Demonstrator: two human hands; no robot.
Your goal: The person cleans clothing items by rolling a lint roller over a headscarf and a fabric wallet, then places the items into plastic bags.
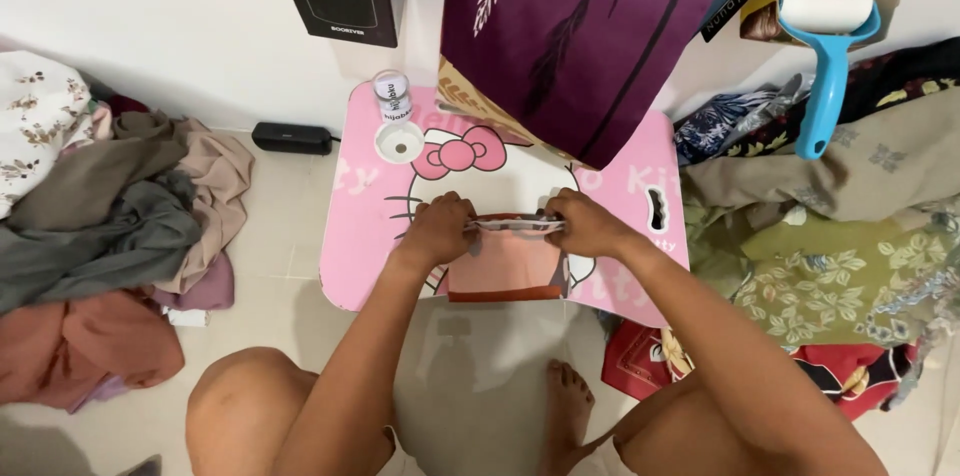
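1. Folded pink cloth [505,261] with a rust-red hem lies on the near edge of the pink surface [365,236], its lower border almost at the rim above the person's knees
2. Left hand [438,228] has its grip pinched together on the cloth's top left corner; right hand [583,223] is clamped the same way on the top right corner, the edge stretched flat between them
3. Judging by how near the rim it sits, the cloth could slide off onto the floor if either pinch lets go unevenly, and the fold could skew
4. Farther back a small white jar [392,96] stands beside a round cup hole; a stray tug might tip it
5. Purple cloth [570,31] drapes over the far edge; a blue lint roller [828,46] rests on the heaped fabrics at right
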